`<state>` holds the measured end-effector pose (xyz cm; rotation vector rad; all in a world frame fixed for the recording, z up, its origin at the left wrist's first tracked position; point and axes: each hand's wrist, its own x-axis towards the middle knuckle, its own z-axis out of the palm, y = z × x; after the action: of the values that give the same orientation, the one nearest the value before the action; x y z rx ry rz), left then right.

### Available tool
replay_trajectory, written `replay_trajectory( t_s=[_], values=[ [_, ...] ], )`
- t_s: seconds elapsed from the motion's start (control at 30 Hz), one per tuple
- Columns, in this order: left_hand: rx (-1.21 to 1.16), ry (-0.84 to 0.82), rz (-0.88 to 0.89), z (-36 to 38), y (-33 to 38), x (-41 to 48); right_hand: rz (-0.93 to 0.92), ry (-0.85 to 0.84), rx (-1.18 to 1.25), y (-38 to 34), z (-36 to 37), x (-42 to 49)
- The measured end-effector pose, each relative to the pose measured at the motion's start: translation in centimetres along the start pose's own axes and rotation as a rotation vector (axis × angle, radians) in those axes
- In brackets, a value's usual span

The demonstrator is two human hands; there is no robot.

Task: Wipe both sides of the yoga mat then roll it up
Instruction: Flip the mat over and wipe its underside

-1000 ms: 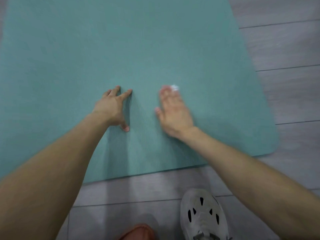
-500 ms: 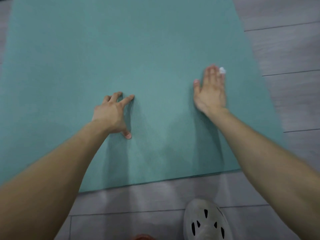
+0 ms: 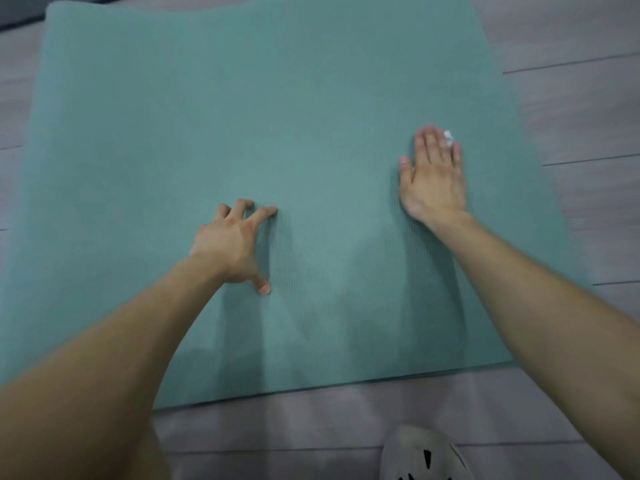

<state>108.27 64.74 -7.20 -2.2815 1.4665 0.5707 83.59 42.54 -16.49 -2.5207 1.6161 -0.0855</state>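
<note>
The right hand (image 3: 433,178) has slid rightward across the mat (image 3: 277,116); the left hand (image 3: 232,244) stays planted. The mat lies flat on the floor (image 3: 571,116), its long axis running away from the person. The right fingers (image 3: 431,143), straight, press a white wipe (image 3: 449,137) nearer the mat's right edge; the left fingers spread, empty.

Mat (image 3: 277,98) open beyond and between left hand (image 3: 232,244), mid, and right hand (image 3: 433,178), by right edge — shoe (image 3: 419,455) sits on near floor (image 3: 277,427), bottom right.
</note>
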Motion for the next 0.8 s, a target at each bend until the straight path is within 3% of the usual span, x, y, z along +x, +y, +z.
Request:
replay_trajectory(
  t_s=[0.1, 0.23, 0.33, 0.4, 0.53, 0.63, 0.7, 0.8],
  values=[
    [-0.086, -0.025, 0.052, -2.1, -1.2, 1.8, -0.006, 0.023, 0.009, -3.0, 0.0, -1.0],
    [-0.097, 0.088, 0.005, -5.4, -0.3, 5.6, -0.561, -0.11, 0.119, -12.7, 1.3, -6.8],
    [-0.061, 0.045, -0.025, -6.0, 1.2, 9.1, -0.737, -0.115, 0.118, -13.5, 1.7, -7.1],
    [-0.059, -0.031, -0.026, -6.0, 1.6, 10.2, -0.648, -0.067, 0.106, -9.8, 1.2, -4.5],
    [-0.078, -0.063, 0.0, -6.2, 1.7, 11.0, -0.154, -0.03, 0.029, -0.5, -0.2, 2.8],
    [-0.069, -0.042, -0.001, -6.4, 1.4, 11.1, 0.053, 0.012, -0.006, -0.3, -0.2, 4.8],
    [-0.064, -0.032, 0.007, -6.3, 1.4, 11.2, 0.017, 0.016, 0.028, -4.3, 0.4, 3.7],
    [-0.046, -0.026, 0.023, -6.1, 1.2, 11.5, -0.37, -0.064, 0.111, -12.6, 1.8, -0.3]
  ],
)
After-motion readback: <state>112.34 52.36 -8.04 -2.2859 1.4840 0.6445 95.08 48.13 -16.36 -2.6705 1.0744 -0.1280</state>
